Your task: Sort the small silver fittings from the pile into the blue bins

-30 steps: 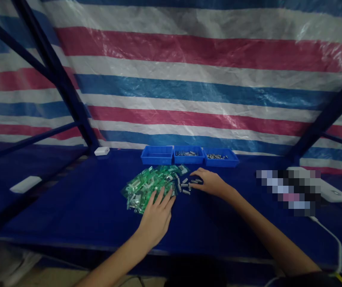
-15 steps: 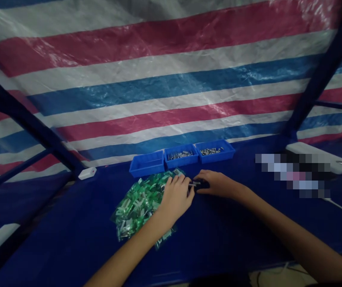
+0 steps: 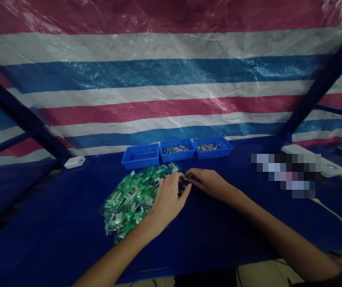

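My left hand (image 3: 171, 193) has its fingers bent around something small and dark at the right edge of the heap of green and clear packets (image 3: 129, 199). Close beside it, my right hand (image 3: 208, 181) pinches at the same spot, its fingertips near my left fingers. What they hold is too small and dark to name. Behind the hands stand three blue trays: the left one (image 3: 141, 156) looks bare inside, the middle one (image 3: 177, 149) holds small metal pins, and the right one (image 3: 213, 147) holds small metal pieces.
A small white box (image 3: 74, 162) lies at the back left of the blue table (image 3: 219, 235). On the right are a white device (image 3: 332, 165) with a cable (image 3: 338, 217) and a blurred-out patch. Striped sheeting hangs behind, between dark frame posts.
The head view has shifted and levelled. My right hand has moved left, closer to my left hand, and the metal piece seen between them is now mostly hidden.
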A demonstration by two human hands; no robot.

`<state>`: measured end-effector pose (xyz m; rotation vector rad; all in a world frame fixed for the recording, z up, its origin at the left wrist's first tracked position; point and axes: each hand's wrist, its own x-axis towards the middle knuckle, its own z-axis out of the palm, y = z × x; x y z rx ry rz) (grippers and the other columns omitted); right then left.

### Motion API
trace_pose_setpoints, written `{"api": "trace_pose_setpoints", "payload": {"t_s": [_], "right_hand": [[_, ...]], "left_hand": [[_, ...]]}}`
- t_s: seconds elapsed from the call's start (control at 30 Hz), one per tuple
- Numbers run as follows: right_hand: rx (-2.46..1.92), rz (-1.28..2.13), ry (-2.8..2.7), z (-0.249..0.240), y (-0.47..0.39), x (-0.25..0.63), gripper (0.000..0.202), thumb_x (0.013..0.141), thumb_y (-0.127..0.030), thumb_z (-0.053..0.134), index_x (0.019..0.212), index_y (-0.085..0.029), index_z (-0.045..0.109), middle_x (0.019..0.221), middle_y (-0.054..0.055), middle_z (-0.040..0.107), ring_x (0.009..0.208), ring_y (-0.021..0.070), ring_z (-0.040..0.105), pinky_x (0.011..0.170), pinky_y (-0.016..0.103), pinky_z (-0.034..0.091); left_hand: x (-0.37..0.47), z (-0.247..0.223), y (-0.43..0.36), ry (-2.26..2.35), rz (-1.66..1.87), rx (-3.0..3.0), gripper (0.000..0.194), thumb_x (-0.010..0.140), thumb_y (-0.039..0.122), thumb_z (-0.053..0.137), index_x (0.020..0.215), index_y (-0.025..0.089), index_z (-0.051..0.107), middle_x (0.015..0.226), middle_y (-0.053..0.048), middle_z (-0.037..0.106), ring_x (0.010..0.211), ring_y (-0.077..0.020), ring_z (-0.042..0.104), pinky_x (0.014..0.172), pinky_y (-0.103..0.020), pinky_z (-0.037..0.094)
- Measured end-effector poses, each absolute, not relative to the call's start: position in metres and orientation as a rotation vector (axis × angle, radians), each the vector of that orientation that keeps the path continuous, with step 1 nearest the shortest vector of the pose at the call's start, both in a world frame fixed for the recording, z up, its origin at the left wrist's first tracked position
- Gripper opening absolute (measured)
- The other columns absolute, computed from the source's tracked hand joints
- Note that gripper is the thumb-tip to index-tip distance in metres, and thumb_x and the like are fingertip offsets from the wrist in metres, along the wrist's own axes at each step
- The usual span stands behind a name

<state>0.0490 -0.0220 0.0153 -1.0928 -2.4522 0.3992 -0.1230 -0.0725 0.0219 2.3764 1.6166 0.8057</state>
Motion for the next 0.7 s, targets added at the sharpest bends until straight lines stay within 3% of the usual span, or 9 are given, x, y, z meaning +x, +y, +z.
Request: {"api": "trace_pose_setpoints", "payload": {"t_s": [0.1,0.27,0.47,0.7], "right_hand": [[-1.006,0.451,-2.36,0.024,-0.029,0.044,0.024,0.089,-0.03,0.045,0.109,-0.024,0.057,0.099,0.004,0.065,0.083,0.0164,0.062,0.07,0.026,0.045],[-0.867,0.521,-2.182,0.031,-0.042,0.034,0.025,0.086,-0.031,0.051,0.108,-0.023,0.06,0.085,0.002,0.062,0.07,0.0118,0.057,0.067,0.024,0.046],[-0.819,0.696,-1.897,0.026,-0.044,0.027,0.024,0.082,-0.036,0.057,0.096,-0.02,0.066,0.076,0.002,0.059,0.064,0.0107,0.053,0.061,0.023,0.045],[-0.817,1.172,-1.54,0.013,-0.032,0.02,0.03,0.074,-0.045,0.062,0.085,-0.016,0.065,0.064,-0.001,0.058,0.056,0.0094,0.051,0.055,0.023,0.043]], "left_hand": [[-0.126,0.025,-0.068,1.649,0.975,2.184,0.024,0.09,0.041,0.035,0.091,0.02,0.049,0.084,-0.002,0.058,0.079,-0.0165,0.053,0.076,-0.033,0.04],[-0.13,0.023,-0.058,1.544,1.134,1.991,0.03,0.092,0.039,0.031,0.076,0.02,0.048,0.075,0.0,0.055,0.073,-0.0148,0.053,0.069,-0.028,0.041],[-0.126,0.016,-0.056,1.363,1.161,1.916,0.029,0.09,0.033,0.032,0.073,0.018,0.05,0.074,-0.002,0.055,0.071,-0.0145,0.054,0.067,-0.026,0.042],[-0.123,0.016,-0.062,1.325,1.168,1.974,0.031,0.091,0.032,0.035,0.074,0.017,0.055,0.077,-0.002,0.054,0.073,-0.014,0.053,0.069,-0.026,0.042]]}}
